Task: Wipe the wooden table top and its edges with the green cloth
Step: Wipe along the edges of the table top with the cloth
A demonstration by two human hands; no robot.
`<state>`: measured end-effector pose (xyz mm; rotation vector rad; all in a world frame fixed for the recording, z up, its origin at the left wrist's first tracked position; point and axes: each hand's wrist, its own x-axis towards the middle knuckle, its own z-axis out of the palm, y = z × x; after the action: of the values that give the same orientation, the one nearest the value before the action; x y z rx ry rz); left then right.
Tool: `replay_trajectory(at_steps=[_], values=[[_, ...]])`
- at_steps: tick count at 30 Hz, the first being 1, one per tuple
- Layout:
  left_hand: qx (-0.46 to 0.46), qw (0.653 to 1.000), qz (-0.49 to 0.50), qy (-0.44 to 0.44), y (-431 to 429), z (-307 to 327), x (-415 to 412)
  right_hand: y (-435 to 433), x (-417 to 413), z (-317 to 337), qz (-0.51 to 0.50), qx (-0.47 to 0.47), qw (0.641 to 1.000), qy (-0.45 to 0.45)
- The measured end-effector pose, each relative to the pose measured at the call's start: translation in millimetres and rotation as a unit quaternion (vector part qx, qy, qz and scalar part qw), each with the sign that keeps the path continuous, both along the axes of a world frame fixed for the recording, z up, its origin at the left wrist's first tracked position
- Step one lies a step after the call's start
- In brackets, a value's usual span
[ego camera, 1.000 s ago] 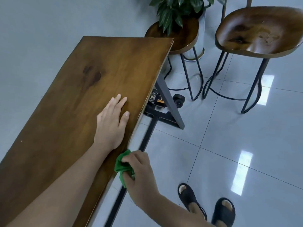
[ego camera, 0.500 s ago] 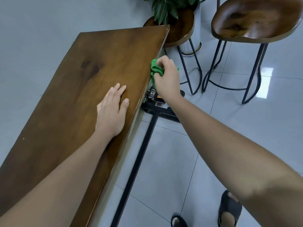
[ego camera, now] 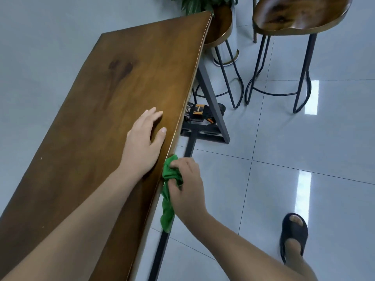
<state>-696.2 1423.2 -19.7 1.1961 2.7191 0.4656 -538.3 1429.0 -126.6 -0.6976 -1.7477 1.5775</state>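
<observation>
Two hands are at work on the wooden worktop (ego camera: 105,118), which runs long and narrow from the near left corner of the view away to the upper right. Furthest left, its bare brown top shows a dark stain in the grain. Next comes the left hand (ego camera: 143,147), laid flat and palm down on the top just inside the right-hand long edge, its fingers (ego camera: 151,115) stretched out and slightly apart, holding nothing; it looks to be steadying the person.

Just right of it, over the edge, the right hand (ego camera: 185,184) has its fingers (ego camera: 178,162) closed round the bunched green cloth (ego camera: 169,187). The wad is pressed against the side face of the edge, and a loose tail hangs down from the fist toward the floor. The cloth thus lies between the right fingers and the wood, touching both, and the right hand is the one at the edge.

That edge's long axis decides the stroke: I judge the cloth must slide along it, toward the far corner or back to the near end, kept tight to the wood.

Farther right stand a dark table leg (ego camera: 213,106), two wooden stools (ego camera: 294,19) and a sandalled foot (ego camera: 293,234) on the tiled floor (ego camera: 284,151).
</observation>
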Motion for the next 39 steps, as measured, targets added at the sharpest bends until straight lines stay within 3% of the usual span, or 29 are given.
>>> replay_trajectory(at_steps=[10,17,22,32,39], values=[[-0.038,0.999,-0.011,-0.004,-153.2,-3.8,56.2,-158.5,75.8,-4.6,0.032,0.009,0.999,-0.026],[-0.058,0.998,-0.003,0.002,-237.9,-12.2,97.8,-210.3,115.3,-8.8,0.091,0.031,0.995,-0.013],[-0.072,0.997,-0.01,0.038,-246.6,-18.7,105.6,-167.9,99.0,-2.9,0.103,0.054,0.993,-0.018],[-0.072,0.995,0.003,0.062,-242.0,-17.7,111.7,7.7,4.7,19.4,-0.003,0.058,0.997,-0.058],[-0.08,0.995,0.011,0.063,-239.0,-15.7,112.3,-37.7,18.8,21.2,-0.022,0.013,0.999,-0.047]])
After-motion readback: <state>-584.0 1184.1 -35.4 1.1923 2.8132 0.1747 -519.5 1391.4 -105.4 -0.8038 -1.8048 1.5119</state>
